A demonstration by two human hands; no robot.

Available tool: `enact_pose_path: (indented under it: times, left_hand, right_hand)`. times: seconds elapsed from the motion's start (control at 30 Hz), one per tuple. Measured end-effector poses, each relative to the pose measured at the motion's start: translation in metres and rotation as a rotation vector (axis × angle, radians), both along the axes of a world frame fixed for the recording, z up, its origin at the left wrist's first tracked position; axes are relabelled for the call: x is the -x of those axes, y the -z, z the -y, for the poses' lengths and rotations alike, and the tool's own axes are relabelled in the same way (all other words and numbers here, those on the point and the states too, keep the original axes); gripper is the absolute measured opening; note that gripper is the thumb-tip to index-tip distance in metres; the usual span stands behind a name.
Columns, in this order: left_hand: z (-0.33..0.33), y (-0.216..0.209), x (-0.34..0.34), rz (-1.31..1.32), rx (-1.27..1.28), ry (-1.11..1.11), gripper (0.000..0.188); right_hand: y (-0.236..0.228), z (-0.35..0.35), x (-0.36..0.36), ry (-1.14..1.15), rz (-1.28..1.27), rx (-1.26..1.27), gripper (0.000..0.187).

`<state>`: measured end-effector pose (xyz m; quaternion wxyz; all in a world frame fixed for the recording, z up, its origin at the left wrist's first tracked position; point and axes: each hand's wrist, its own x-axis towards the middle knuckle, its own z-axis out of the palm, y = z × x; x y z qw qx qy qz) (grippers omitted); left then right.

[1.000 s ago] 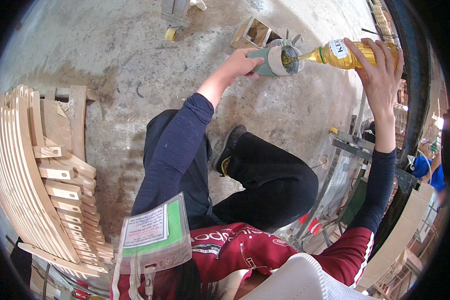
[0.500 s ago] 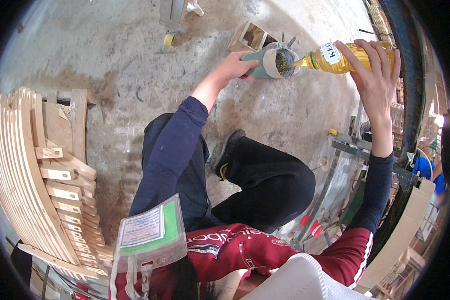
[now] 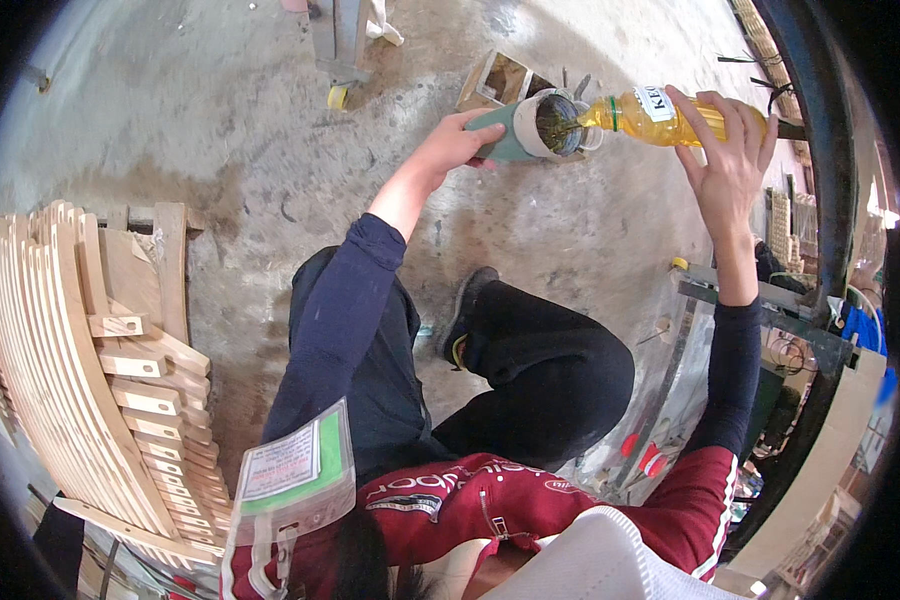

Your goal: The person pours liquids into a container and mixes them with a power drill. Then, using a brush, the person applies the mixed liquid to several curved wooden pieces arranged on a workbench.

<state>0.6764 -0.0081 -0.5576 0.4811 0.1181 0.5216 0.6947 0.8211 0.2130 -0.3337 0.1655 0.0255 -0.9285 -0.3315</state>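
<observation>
My left hand [image 3: 452,148] is closed around a green cup [image 3: 510,135] with a pale upper band, tipped so its open mouth faces right. Dark stuff and some liquid show inside the cup. My right hand [image 3: 727,160] grips a clear plastic bottle [image 3: 670,118] of yellow liquid from above, holding it on its side with a white label showing. The bottle's neck points left at the cup's mouth, and yellow liquid runs between them. Whether the two rims touch I cannot tell.
A small wooden box [image 3: 485,85] with compartments stands on the concrete floor [image 3: 250,130] behind the cup. Curved wooden slats [image 3: 80,380] are stacked at the left. A dark metal frame [image 3: 832,200] rises at the right, beside a metal stand [image 3: 660,370]. My bent leg [image 3: 550,350] lies below.
The bottle and my right hand have shifted left, bringing the bottle's neck closer to the cup. My left hand and the cup have moved slightly left. The whole view has shifted a little.
</observation>
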Motion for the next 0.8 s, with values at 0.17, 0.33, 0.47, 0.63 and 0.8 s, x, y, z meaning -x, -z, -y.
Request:
enact_pose_path:
  times: [0.17, 0.33, 0.47, 0.63, 0.8]
  left_hand:
    - [0.006, -0.002, 0.003, 0.014, 0.022, -0.033, 0.039]
    - [0.005, 0.003, 0.005, 0.115, -0.055, -0.135, 0.039]
    - [0.003, 0.0, 0.004, 0.176, -0.078, -0.223, 0.041]
    - [0.007, -0.007, 0.004, 0.125, -0.077, -0.315, 0.039]
    - [0.01, 0.0, 0.008, 0.012, -0.072, -0.383, 0.034]
  right_hand:
    - [0.034, -0.002, -0.01, 0.135, -0.048, 0.235, 0.075]
    - [0.079, 0.0, -0.016, 0.112, -0.191, 0.686, 0.07]
    - [0.104, 0.017, -0.017, 0.152, -0.236, 0.938, 0.063]
    - [0.126, 0.039, -0.012, 0.285, -0.283, 1.229, 0.066]
    - [0.135, 0.046, -0.004, 0.18, -0.289, 1.422, 0.068]
